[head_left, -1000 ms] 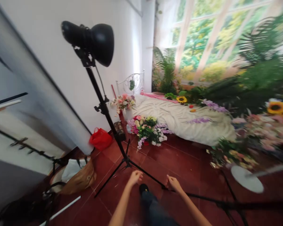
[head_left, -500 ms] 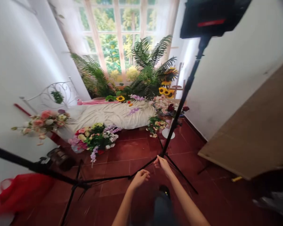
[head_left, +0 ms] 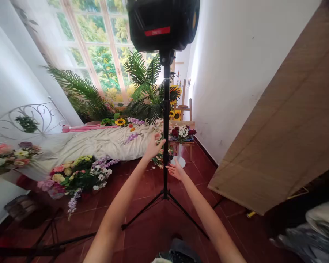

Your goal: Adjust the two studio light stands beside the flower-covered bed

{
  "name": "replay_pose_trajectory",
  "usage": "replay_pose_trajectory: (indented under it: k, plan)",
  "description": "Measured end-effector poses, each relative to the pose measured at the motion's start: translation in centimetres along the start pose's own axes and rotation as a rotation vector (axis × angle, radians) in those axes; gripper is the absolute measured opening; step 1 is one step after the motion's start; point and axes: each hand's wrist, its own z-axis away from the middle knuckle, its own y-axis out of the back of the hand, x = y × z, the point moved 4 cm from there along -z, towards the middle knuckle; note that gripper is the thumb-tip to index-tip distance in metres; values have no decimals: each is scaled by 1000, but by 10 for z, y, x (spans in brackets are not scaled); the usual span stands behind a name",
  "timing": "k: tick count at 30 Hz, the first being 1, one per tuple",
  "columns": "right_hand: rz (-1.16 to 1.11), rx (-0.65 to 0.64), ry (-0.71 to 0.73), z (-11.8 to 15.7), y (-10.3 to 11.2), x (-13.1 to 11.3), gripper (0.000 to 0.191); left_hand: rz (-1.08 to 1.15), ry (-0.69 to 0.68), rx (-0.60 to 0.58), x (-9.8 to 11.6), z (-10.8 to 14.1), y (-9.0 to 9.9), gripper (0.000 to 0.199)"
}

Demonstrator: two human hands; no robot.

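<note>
A black light stand (head_left: 166,109) rises upright in front of me on spread tripod legs. At its top sits a black studio light (head_left: 161,27) with a red label, cut off by the upper edge. My left hand (head_left: 153,147) is at the left of the pole, thumb and fingers parted, the thumb side close to the pole. Lower down, my right hand (head_left: 176,170) has its fingers stretched toward the pole, just below a clamp knob (head_left: 170,157). Whether either hand touches the pole I cannot tell; neither is wrapped round it.
A bed with a cream cover (head_left: 98,144) stands behind, and a flower arrangement (head_left: 74,171) is in front of it. A brown board (head_left: 263,146) leans at the right. Another black stand (head_left: 24,251) lies across the lower left. A white round base (head_left: 181,162) stands beyond my right hand.
My view has turned right and closer to the stand, which now stands upright at centre. Both hands have risen to the pole, the left higher than the right.
</note>
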Motion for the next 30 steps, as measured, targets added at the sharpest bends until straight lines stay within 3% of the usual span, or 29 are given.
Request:
replay_pose_trajectory:
  k: [3, 7, 11, 16, 19, 21, 26, 28, 30]
  plan:
    - [-149, -142, -132, -19, 4, -17, 37, -6, -129, 203, 38, -65, -28, 56]
    - [-332, -299, -200, -34, 10, -24, 27, 84, -182, 299, 63, -119, -50, 44]
    - [-546, -483, -263, -40, 14, -27, 36, 228, -81, 316, 67, -141, -65, 39]
    - [-624, -551, -134, -52, 12, -33, 39, 263, -12, 461, 64, -148, -78, 40]
    - [-428, -517, 36, -59, 10, -35, 43, 253, 43, 555, 60, -152, -80, 42]
    - [-126, -417, 173, -62, 13, -36, 41, 238, 57, 576, 59, -154, -80, 41]
    - [440, -176, 416, -61, 45, -49, 24, 225, 19, 533, 57, -157, -82, 33]
    - [634, -116, 468, -58, 60, -55, 23, 235, -2, 498, 55, -156, -84, 31]
    - [725, -139, 385, -58, 68, -57, 27, 236, -1, 485, 52, -154, -85, 29]
